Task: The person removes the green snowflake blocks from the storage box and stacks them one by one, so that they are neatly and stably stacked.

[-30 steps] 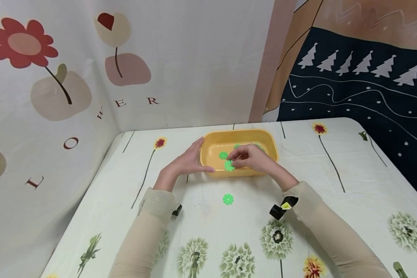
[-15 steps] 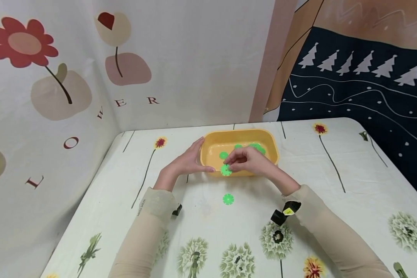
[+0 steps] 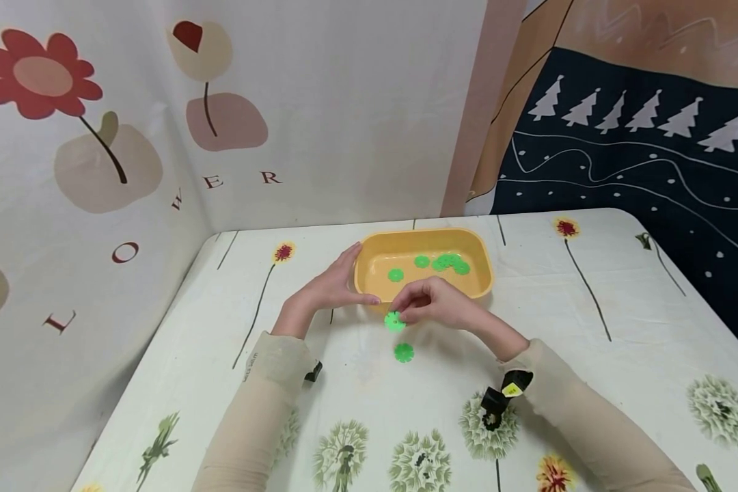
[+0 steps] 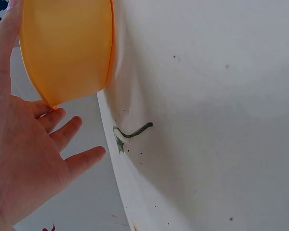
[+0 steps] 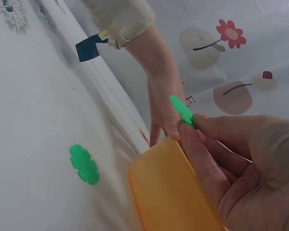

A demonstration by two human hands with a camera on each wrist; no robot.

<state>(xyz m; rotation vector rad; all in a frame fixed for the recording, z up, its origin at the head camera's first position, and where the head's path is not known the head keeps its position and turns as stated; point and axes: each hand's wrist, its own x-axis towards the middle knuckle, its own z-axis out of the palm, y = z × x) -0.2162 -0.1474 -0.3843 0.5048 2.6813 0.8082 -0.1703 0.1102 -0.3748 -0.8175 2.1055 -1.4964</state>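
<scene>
My right hand (image 3: 436, 303) pinches a green notched plastic disc (image 3: 394, 321) between thumb and fingertips, just in front of the yellow basin (image 3: 424, 236). The right wrist view shows this held disc (image 5: 181, 108) almost edge-on. Below it, a second green notched disc (image 3: 404, 352) lies on the tablecloth. Several more green discs (image 3: 447, 262) are inside the basin, mostly toward its right side. At the basin's left end rests my left hand (image 3: 334, 283), its thumb along the near rim and its straight fingers spread against the outer wall (image 4: 67, 57).
A white flower-printed cloth (image 3: 357, 403) covers the table. Behind and left hang pale printed curtains (image 3: 344, 137), and a dark tree-patterned cloth (image 3: 627, 157) hangs at the right. Both wrists wear small black cameras (image 3: 498, 400).
The right hand has drawn its green disc from over the basin toward the near side, past the front rim. The left hand and the basin have stayed in place.
</scene>
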